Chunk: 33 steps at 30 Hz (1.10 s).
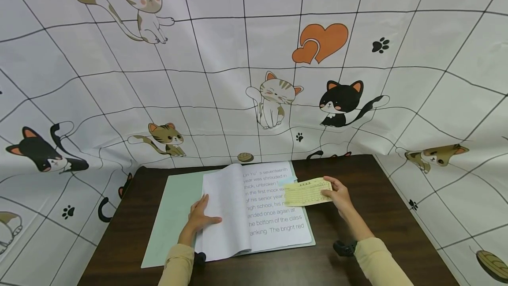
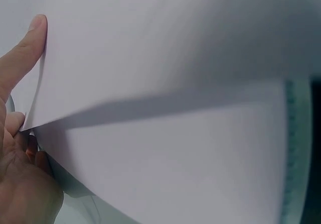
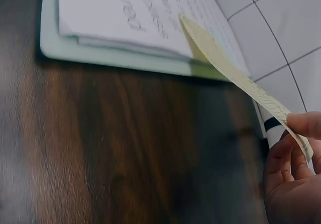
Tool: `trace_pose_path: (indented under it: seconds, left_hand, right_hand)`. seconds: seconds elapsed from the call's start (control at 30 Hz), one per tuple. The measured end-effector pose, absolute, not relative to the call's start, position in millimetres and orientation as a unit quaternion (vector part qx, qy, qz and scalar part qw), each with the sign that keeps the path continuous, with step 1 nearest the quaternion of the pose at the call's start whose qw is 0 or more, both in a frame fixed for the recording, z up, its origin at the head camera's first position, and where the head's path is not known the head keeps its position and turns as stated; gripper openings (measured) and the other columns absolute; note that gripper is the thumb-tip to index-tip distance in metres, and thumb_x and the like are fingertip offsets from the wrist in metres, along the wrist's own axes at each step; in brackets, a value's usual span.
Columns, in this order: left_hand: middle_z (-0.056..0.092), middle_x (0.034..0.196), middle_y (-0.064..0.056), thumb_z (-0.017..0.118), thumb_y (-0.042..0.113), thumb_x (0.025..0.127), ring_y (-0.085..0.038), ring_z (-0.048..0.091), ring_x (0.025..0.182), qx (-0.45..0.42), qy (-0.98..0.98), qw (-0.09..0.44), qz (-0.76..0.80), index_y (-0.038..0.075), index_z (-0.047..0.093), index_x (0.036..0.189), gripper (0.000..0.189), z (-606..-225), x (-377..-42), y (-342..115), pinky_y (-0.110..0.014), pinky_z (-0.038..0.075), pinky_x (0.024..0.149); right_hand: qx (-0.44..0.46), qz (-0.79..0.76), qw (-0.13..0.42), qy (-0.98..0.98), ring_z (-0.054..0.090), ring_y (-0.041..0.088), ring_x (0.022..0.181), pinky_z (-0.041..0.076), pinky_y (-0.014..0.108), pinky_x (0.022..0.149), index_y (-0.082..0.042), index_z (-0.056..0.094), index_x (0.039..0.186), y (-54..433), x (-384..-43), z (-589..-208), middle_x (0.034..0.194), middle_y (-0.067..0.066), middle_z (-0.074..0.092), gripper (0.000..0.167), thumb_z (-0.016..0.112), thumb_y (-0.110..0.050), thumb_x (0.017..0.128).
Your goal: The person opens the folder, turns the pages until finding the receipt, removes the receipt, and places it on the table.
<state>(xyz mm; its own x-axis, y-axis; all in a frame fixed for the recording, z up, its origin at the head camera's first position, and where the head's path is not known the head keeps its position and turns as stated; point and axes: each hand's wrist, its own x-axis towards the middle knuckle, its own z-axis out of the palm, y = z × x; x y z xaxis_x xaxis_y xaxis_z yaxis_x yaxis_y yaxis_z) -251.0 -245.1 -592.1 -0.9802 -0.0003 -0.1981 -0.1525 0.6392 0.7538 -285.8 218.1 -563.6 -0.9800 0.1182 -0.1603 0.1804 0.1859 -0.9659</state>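
A pale green folder (image 1: 164,215) lies spread on the table with a stack of white sheets in it. Its right-hand printed page (image 1: 274,222) carries large text. My left hand (image 1: 199,217) grips the turned-over sheets (image 1: 226,211) at their left edge, thumb on top and fingers underneath, as the left wrist view shows. My right hand (image 1: 337,195) pinches a yellow paper slip (image 1: 303,192) by its right end, between thumb and fingers. Printed with a fine grid of lines, the slip overlaps the right side of the page in the head view and bows slightly in the right wrist view.
Under the folder is a dark brown wooden table (image 1: 341,171). A light blue tab (image 1: 286,181) shows near the page's right edge, behind the slip. White cloth (image 1: 222,56) with grid lines and cartoon cats hangs behind the table and on both sides.
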Motion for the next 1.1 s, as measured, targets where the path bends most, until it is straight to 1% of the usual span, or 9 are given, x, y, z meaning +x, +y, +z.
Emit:
trace_pose_path:
  seconds: [0.3, 0.5, 0.7, 0.8, 0.87, 0.93, 1.0, 1.03, 1.1]
  left_hand:
    - [0.01, 0.163, -0.02, 0.088, 0.027, 0.069, -0.041, 0.011, 0.146, -0.038, 0.904, 0.088, 0.416, 0.002, 0.015, 0.155, 0.116, -598, -251, -249, -0.067, 0.014, 0.114]
    - [0.011, 0.163, -0.021, 0.088, 0.029, 0.069, -0.042, 0.011, 0.145, -0.032, 0.905, 0.087, 0.414, 0.002, 0.015, 0.155, 0.116, -601, -253, -251, -0.067, 0.015, 0.114]
    - [0.011, 0.164, -0.019, 0.087, 0.03, 0.07, -0.041, 0.011, 0.145, -0.03, 0.904, 0.094, 0.417, 0.004, 0.015, 0.155, 0.115, -597, -254, -255, -0.068, 0.016, 0.114]
    - [0.011, 0.163, -0.02, 0.087, 0.03, 0.07, -0.042, 0.01, 0.145, -0.027, 0.904, 0.096, 0.415, 0.003, 0.015, 0.155, 0.115, -594, -254, -256, -0.068, 0.016, 0.114]
    - [0.011, 0.163, -0.021, 0.087, 0.029, 0.07, -0.042, 0.011, 0.145, -0.025, 0.904, 0.097, 0.415, 0.002, 0.015, 0.155, 0.114, -592, -254, -256, -0.069, 0.016, 0.114]
    - [0.011, 0.163, -0.022, 0.087, 0.028, 0.07, -0.043, 0.011, 0.145, -0.021, 0.905, 0.097, 0.414, 0.001, 0.015, 0.155, 0.114, -591, -254, -256, -0.069, 0.016, 0.113]
    - [0.01, 0.163, -0.022, 0.087, 0.028, 0.07, -0.043, 0.01, 0.145, -0.017, 0.905, 0.099, 0.414, 0.001, 0.015, 0.155, 0.114, -590, -255, -256, -0.07, 0.015, 0.113]
    - [0.011, 0.163, -0.022, 0.087, 0.029, 0.07, -0.043, 0.01, 0.145, -0.017, 0.905, 0.1, 0.412, 0.001, 0.015, 0.155, 0.114, -591, -255, -256, -0.07, 0.015, 0.113]
    - [0.011, 0.163, -0.023, 0.087, 0.029, 0.07, -0.044, 0.011, 0.144, -0.015, 0.907, 0.1, 0.409, 0.001, 0.015, 0.155, 0.114, -590, -256, -257, -0.07, 0.015, 0.112]
  right_hand:
    - [0.111, -0.603, 0.046, 0.789, 0.052, -0.008, 0.081, 0.044, 0.012, 0.074, -0.003, 0.041, 0.145, 238, -277, -569, 0.148, 0.027, 0.043, 0.057, 0.06, -0.004, 0.092]
    - [0.118, -0.589, 0.046, 0.798, 0.053, -0.007, 0.081, 0.045, 0.014, 0.073, -0.003, 0.043, 0.144, 251, -276, -572, 0.148, 0.027, 0.043, 0.056, 0.059, -0.004, 0.091]
    - [0.128, -0.601, 0.067, 0.786, 0.054, -0.007, 0.08, 0.048, 0.018, 0.073, -0.006, 0.035, 0.15, 262, -274, -575, 0.154, 0.025, 0.035, 0.059, 0.057, -0.007, 0.094]
    - [0.135, -0.607, 0.07, 0.78, 0.055, -0.006, 0.077, 0.049, 0.019, 0.071, -0.007, 0.035, 0.15, 266, -273, -578, 0.155, 0.025, 0.034, 0.06, 0.057, -0.007, 0.095]
    - [0.139, -0.608, 0.068, 0.779, 0.057, -0.003, 0.079, 0.049, 0.019, 0.07, -0.006, 0.035, 0.15, 269, -273, -578, 0.154, 0.025, 0.035, 0.06, 0.057, -0.006, 0.094]
    - [0.141, -0.605, 0.064, 0.781, 0.062, 0.007, 0.09, 0.05, 0.02, 0.071, -0.006, 0.036, 0.15, 272, -273, -579, 0.155, 0.024, 0.034, 0.06, 0.057, -0.006, 0.094]
    - [0.141, -0.598, 0.066, 0.786, 0.06, 0.02, 0.112, 0.049, 0.022, 0.075, -0.007, 0.035, 0.15, 275, -273, -579, 0.158, 0.021, 0.031, 0.06, 0.056, -0.006, 0.094]
    - [0.141, -0.594, 0.067, 0.789, 0.054, 0.027, 0.124, 0.049, 0.024, 0.078, -0.007, 0.035, 0.151, 277, -273, -578, 0.159, 0.02, 0.028, 0.06, 0.056, -0.007, 0.095]
    - [0.143, -0.594, 0.07, 0.789, 0.041, 0.035, 0.136, 0.047, 0.028, 0.083, -0.008, 0.033, 0.151, 280, -274, -578, 0.162, 0.017, 0.022, 0.06, 0.055, -0.008, 0.095]
